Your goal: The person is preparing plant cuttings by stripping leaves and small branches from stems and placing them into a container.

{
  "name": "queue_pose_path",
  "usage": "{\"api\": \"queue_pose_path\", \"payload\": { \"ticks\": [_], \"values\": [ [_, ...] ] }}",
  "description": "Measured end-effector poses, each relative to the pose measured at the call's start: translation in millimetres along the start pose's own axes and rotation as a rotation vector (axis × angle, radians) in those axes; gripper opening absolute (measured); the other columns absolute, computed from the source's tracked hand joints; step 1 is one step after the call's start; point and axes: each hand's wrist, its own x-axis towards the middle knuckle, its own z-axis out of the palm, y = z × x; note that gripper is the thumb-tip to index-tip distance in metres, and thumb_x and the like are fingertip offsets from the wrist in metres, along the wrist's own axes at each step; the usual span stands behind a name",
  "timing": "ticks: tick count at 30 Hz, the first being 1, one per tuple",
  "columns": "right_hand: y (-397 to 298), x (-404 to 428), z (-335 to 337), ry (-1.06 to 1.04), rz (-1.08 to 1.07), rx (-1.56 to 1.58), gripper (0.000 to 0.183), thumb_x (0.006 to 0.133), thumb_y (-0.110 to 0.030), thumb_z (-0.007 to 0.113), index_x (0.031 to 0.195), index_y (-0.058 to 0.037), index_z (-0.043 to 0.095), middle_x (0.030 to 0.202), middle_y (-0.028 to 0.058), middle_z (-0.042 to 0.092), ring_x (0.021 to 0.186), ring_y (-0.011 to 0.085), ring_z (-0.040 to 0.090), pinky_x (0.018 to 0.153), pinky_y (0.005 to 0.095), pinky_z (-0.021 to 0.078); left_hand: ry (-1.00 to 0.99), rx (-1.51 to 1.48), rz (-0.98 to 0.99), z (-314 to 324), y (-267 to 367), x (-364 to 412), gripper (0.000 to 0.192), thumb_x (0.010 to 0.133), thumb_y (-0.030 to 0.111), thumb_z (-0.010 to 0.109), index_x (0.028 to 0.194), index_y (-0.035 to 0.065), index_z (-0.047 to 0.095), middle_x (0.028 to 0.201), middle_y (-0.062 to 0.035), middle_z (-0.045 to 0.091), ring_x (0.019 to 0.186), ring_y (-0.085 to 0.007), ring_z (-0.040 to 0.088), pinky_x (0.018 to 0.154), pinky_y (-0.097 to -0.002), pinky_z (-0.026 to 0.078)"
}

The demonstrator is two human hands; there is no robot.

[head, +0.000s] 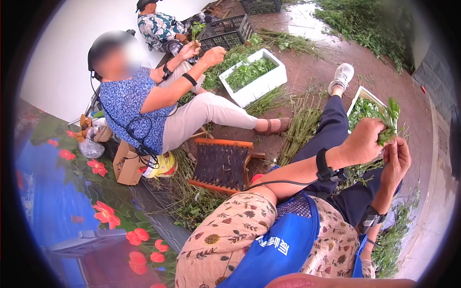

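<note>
My left hand point(362, 142) is closed around a small bunch of leafy green stems point(390, 115), its leaves sticking up past the fist. Just below and to the right, my right hand point(398, 158) pinches the lower part of the same bunch between thumb and fingers. Behind the hands is a white box point(354, 99) holding loose green leaves point(363, 109); my left hand and the bunch hide part of it. Both my wrists wear dark bands point(324, 165). A pile of long cut stems point(302, 126) lies left of my outstretched leg.
On the left a seated person point(137, 104) holds a green sprig point(196, 30). Between us stand a white foam box point(257, 93) of leaves and a low woven stool point(221, 165). Farther back are another seated person point(158, 28), a black crate point(227, 32) and heaped plants point(371, 28).
</note>
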Motion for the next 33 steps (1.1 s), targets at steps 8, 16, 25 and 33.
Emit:
{"api": "queue_pose_path", "payload": {
  "ticks": [8,16,25,33],
  "values": [
    [12,2,-2,0.139,0.077,0.141,0.009,0.093,-0.005,0.056,0.095,0.0008,0.062,0.077,-0.0037,0.058,0.059,-0.0007,0.045,0.048,0.0143,0.0281,-0.042,0.369,0.356,11,3,-3,0.036,0.066,0.001,0.063,0.101,0.0038,0.053,0.081,-0.0117,0.056,0.07,-0.0336,0.059,0.06,-0.0426,0.048],
    [39,21,-40,0.293,0.128,0.274,0.013,0.095,-0.015,0.057,0.093,-0.0025,0.062,0.063,-0.0064,0.047,0.05,-0.0008,0.034,0.043,0.0158,0.023,-0.045,0.175,0.43,12,23,-11,0.026,0.064,-0.003,0.064,0.086,0.0051,0.052,0.075,-0.0089,0.053,0.064,-0.0266,0.059,0.053,-0.0363,0.045],
    [0,6,-11,0.208,0.122,0.174,0.02,0.094,-0.011,0.055,0.109,-0.0004,0.063,0.068,-0.0042,0.051,0.056,0.0029,0.043,0.048,0.0174,0.0305,0.029,-0.333,-0.33,8,8,1,0.015,0.092,0.012,0.06,0.101,0.0011,0.063,0.073,-0.0006,0.061,0.054,-0.0028,0.052,0.045,-0.018,0.04],
    [-11,9,-16,0.155,0.151,0.306,0.017,0.093,-0.02,0.062,0.095,-0.0036,0.065,0.064,-0.0017,0.057,0.05,0.002,0.042,0.046,0.017,0.0297,0.002,-0.547,-0.521,10,-4,8,0.014,0.091,0.016,0.065,0.094,0.0028,0.06,0.075,-0.0028,0.058,0.056,-0.0075,0.051,0.046,-0.0202,0.036]
  ]
}}
